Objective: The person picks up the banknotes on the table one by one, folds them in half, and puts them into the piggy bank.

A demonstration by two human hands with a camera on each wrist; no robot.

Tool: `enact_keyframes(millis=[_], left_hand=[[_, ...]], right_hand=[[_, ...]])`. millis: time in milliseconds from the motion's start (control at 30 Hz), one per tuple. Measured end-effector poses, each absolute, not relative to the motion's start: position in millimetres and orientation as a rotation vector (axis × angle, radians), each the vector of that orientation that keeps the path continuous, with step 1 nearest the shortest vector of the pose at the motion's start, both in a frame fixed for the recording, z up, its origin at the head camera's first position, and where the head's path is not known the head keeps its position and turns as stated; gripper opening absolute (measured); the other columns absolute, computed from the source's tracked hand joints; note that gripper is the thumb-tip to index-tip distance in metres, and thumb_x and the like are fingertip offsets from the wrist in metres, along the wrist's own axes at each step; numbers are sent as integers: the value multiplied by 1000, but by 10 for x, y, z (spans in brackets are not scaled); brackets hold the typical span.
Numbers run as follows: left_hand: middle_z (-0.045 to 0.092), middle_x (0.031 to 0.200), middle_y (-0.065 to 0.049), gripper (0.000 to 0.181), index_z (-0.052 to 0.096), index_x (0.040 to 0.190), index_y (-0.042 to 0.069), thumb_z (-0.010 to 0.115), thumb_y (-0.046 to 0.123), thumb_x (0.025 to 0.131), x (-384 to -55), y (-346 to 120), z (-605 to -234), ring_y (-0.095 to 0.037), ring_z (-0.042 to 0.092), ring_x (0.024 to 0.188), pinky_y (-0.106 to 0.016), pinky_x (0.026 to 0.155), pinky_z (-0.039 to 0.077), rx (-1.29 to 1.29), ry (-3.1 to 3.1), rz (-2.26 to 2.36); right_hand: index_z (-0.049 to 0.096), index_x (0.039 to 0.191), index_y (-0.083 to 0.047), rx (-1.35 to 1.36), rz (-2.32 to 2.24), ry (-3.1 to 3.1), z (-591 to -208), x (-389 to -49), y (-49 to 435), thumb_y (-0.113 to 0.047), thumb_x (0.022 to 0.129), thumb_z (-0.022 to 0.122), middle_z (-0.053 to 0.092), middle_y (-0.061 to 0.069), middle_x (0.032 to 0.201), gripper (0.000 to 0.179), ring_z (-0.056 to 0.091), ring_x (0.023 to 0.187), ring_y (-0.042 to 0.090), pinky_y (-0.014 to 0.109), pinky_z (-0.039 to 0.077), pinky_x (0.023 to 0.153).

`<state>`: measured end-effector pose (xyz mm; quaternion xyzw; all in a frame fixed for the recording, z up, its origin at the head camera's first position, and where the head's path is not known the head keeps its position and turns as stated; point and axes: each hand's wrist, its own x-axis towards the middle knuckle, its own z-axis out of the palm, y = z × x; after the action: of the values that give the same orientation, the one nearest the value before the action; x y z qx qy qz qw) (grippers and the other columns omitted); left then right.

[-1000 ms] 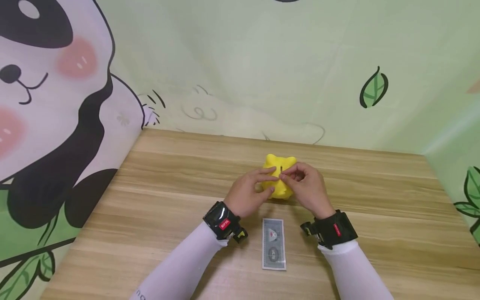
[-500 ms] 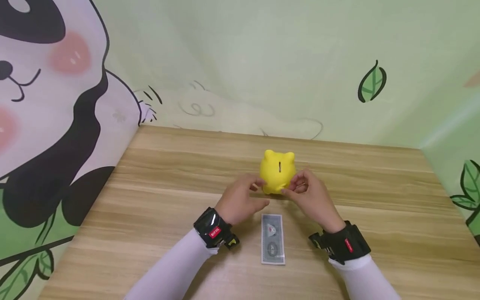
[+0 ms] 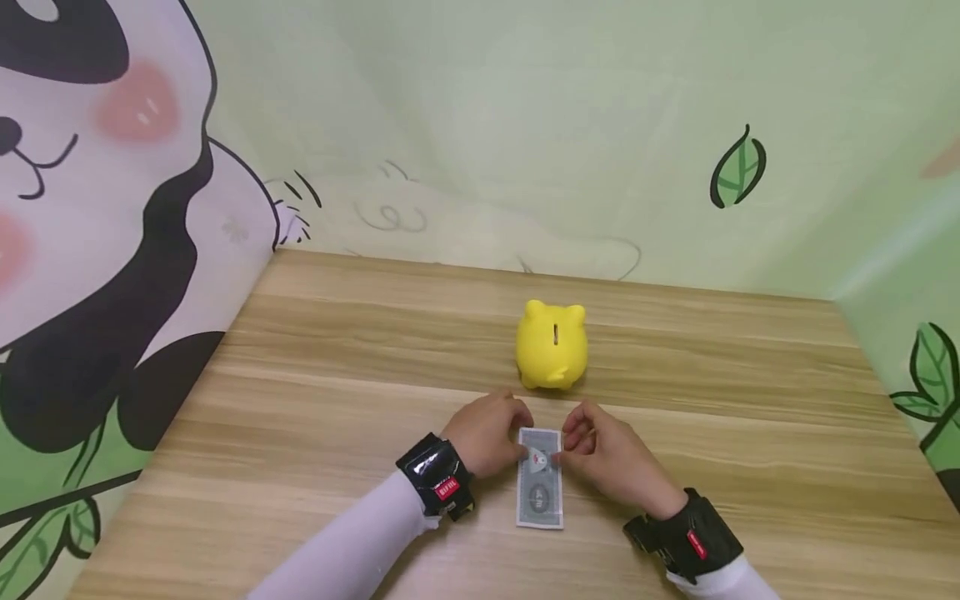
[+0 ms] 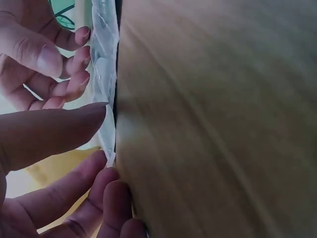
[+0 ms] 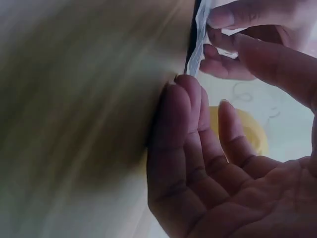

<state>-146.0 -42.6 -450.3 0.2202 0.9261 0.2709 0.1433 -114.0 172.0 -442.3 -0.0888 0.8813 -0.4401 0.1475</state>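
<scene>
A grey-green banknote (image 3: pixel 539 492) with a pale border lies on the wooden table. Its edge looks wrinkled and glossy in the left wrist view. My left hand (image 3: pixel 487 435) is at the note's left edge; the thumb (image 4: pixel 74 124) touches its face and the fingertips lie by the far corner, with a gap between them. On the other side, my right hand (image 3: pixel 611 458) has its thumb by the right edge and its fingers loosely bent, holding nothing. Beyond both hands stands a yellow piggy bank (image 3: pixel 551 354), its dark slot facing up and its tail toward me.
The wooden table (image 3: pixel 337 333) ends at a pale green backdrop (image 3: pixel 487 133) at the back. A printed panda (image 3: pixel 165 217) covers the left side. Black wrist straps (image 3: pixel 435 477) sit over white sleeves on both arms.
Both hands have left the piggy bank and come back toward the body, down to the banknote's two sides. The piggy bank, now untouched, stands in about the same place.
</scene>
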Motion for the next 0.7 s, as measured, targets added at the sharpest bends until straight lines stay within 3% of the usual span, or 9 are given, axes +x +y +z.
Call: enact_keyframes(millis=[167,367,533,700], left_hand=[[65,108,-1,39,73,118,11,85,20,81,-1456,-425,-4522,-17,62,98,-34,90,54,622,2666,791],[62,105,0,32,74,110,13,86,21,81,-1461,-423,-4521,-14,59,91,-30,82,52,626,2673,784],[60,98,2,24,70,99,15,85,17,81,-1450,-421,-4519,-13,55,83,-27,74,49,596,2654,823],[61,78,6,16,67,90,16,81,11,85,-1426,-413,-4511,-11,54,69,-24,63,44,579,2576,896]], right_hand=[[59,115,-2,-253,-1231,2540,-4439,-1152,1709,-9,85,82,66,9,97,38,61,80,16,23,50,68],[66,122,-2,-241,-1166,2570,-4433,-1168,1706,-10,87,80,66,5,94,39,60,78,14,23,48,66],[73,112,-4,-248,-1130,2587,-4438,-1173,1696,-12,87,80,67,2,92,27,60,78,13,23,49,66],[75,96,-9,-273,-1097,2607,-4451,-1169,1684,-10,88,78,67,1,87,8,59,77,13,24,47,66]])
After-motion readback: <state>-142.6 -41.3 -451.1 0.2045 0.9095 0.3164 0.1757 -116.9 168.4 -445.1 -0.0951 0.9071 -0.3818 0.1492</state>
